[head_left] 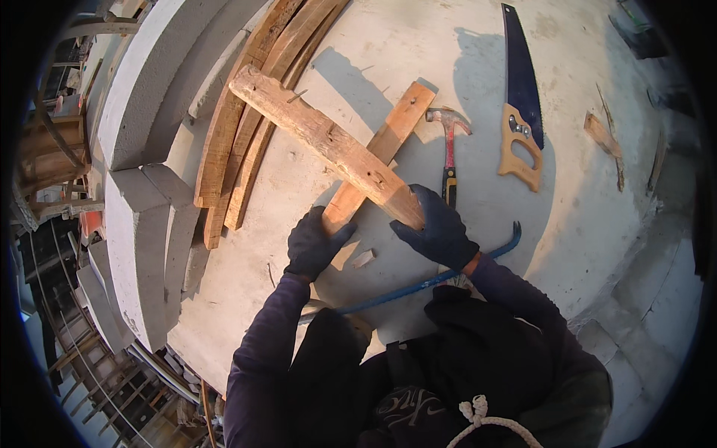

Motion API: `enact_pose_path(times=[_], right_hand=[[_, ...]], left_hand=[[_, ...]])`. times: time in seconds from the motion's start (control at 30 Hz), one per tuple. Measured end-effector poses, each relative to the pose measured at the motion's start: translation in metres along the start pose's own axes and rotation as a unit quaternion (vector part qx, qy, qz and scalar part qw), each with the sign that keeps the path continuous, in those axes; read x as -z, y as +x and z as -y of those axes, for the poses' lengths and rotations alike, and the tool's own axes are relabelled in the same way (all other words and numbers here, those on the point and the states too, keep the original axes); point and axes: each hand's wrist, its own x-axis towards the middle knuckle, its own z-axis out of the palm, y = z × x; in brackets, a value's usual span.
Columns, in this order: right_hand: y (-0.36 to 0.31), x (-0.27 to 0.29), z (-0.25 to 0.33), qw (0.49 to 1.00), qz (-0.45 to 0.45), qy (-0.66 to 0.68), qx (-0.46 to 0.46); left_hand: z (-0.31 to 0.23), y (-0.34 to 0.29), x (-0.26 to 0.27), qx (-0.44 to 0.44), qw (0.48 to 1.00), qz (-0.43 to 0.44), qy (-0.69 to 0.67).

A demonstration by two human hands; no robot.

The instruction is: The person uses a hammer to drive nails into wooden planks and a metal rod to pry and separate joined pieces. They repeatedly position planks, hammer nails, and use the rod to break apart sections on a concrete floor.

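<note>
Two rough wooden boards cross each other in front of me. The longer upper board (328,142) slants from the upper left to my right hand, and bent nails stick out of it. Its near end is gripped by my gloved right hand (435,228). Beneath it runs the lower board (407,116), pointing the other way. Around that board's near end my gloved left hand (317,240) is closed. A claw hammer (449,153) with a red and black handle lies just right of the boards. Close to my knees is a blue pry bar (418,287).
A handsaw (520,112) with a wooden handle lies at the right. Several long planks (250,127) and grey concrete blocks (138,224) are stacked along the left. A splintered wood scrap (603,138) rests at the far right, and a small wood chip (364,258) beside my left hand.
</note>
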Motion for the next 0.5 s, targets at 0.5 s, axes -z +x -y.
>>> enact_pose_path(times=[0.5], right_hand=[[-0.044, 0.076, -0.051, 0.972, -0.068, -0.223, 0.02]], left_hand=[[0.0, -0.106, -0.051, -0.101, 0.936, 0.337, -0.019]])
